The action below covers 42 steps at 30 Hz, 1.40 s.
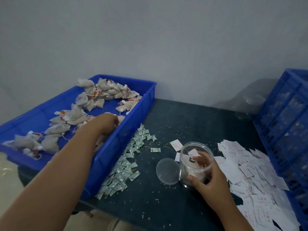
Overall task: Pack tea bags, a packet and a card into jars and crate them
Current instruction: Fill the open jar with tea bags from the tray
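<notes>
The right hand (pixel 211 179) held the open jar (pixel 196 157) on the table (pixel 183 117), thumb in front and fingers around its back. The left hand (pixel 106 121) reached among the tea bags (pixel 73 116) in the tray (pixel 120 142); whether it pinched one was not clear. Tangled strings could drag extra bags out, or a loose grip could tip the jar onto the lid (pixel 167 170).

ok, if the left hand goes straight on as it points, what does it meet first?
Probably the tea bag just ahead of the left hand; behind it, the side wall of the blue tray.
</notes>
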Each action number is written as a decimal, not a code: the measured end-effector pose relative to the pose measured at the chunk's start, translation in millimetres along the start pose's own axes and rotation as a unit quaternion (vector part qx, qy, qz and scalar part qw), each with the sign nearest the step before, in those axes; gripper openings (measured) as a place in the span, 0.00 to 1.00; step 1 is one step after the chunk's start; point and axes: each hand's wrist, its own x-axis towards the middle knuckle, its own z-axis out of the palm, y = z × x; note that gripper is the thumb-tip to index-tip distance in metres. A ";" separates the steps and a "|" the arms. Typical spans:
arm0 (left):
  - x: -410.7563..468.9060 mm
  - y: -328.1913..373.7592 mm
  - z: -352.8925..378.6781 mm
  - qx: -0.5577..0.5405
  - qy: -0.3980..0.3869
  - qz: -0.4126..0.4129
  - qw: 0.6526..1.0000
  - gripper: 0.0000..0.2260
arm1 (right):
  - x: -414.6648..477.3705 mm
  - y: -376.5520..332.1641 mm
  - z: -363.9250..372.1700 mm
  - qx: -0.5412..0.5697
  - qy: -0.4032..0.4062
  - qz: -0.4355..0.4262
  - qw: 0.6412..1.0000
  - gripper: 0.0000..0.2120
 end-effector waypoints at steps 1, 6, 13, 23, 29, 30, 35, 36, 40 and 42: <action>0.9 1.0 -1.9 -0.018 0.028 -0.010 0.999 0.11 | -0.2 0.4 0.0 0.000 0.000 0.001 1.000 0.39; -1.2 2.7 -0.2 -0.067 0.078 -0.025 0.994 0.09 | 0.0 1.4 -0.3 -0.001 0.002 0.004 1.000 0.38; -0.6 -2.2 -6.5 -0.170 0.171 -0.059 0.969 0.16 | 0.8 -0.6 0.1 0.004 0.002 0.012 1.000 0.39; -51.8 44.2 -38.3 -0.442 0.175 0.029 0.879 0.12 | 1.0 -6.0 -0.2 0.011 -0.001 0.012 1.000 0.38; -85.7 110.2 -47.9 -0.383 0.158 0.148 0.898 0.15 | 1.6 -6.2 -1.1 0.012 -0.002 0.006 1.000 0.36; -90.0 121.5 -43.9 -0.366 0.149 0.167 0.904 0.15 | 2.2 -6.0 -1.2 0.011 -0.003 0.006 1.000 0.36; -109.2 175.2 -9.2 -0.208 0.141 0.244 0.937 0.14 | 2.5 -1.8 -2.4 0.013 -0.011 0.001 1.000 0.36; -110.8 182.2 -3.9 -0.176 0.139 0.254 0.941 0.14 | 2.6 -1.1 -2.2 0.014 -0.012 0.000 1.000 0.36; -113.8 195.5 4.4 -0.150 0.117 0.274 0.943 0.15 | 3.1 -3.1 -3.8 0.022 -0.005 0.002 1.000 0.34; -114.5 196.5 4.9 -0.145 0.104 0.294 0.939 0.17 | 3.2 -4.0 -4.8 0.023 -0.002 0.001 1.000 0.33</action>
